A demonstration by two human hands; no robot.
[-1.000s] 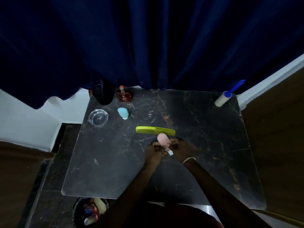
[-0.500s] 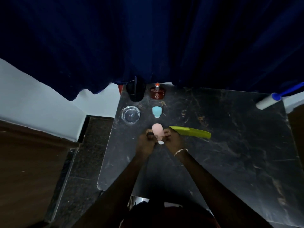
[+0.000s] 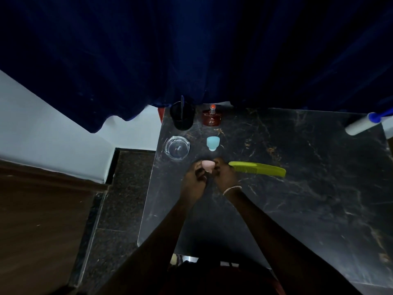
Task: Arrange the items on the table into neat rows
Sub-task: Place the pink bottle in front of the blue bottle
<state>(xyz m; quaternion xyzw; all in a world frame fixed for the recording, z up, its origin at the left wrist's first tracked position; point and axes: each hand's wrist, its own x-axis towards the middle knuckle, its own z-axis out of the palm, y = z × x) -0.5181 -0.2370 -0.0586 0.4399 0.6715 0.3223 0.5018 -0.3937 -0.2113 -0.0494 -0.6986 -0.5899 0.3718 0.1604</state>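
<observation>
Both my hands hold a small pink item between them on the dark marble table. My left hand pinches its left side and my right hand pinches its right side. Straight behind it stands a light blue item, and behind that a brown perfume bottle. A clear glass ashtray sits to the left, with a black cup behind it. A green comb lies just right of my right hand.
A white lint roller with a blue handle lies at the table's far right corner. A dark blue curtain hangs behind the table. The table's left edge drops to a dark floor.
My hands have carried the pink item leftward, from the comb's middle to a spot in line with the light blue item and the bottle. The camera view has swung left.
</observation>
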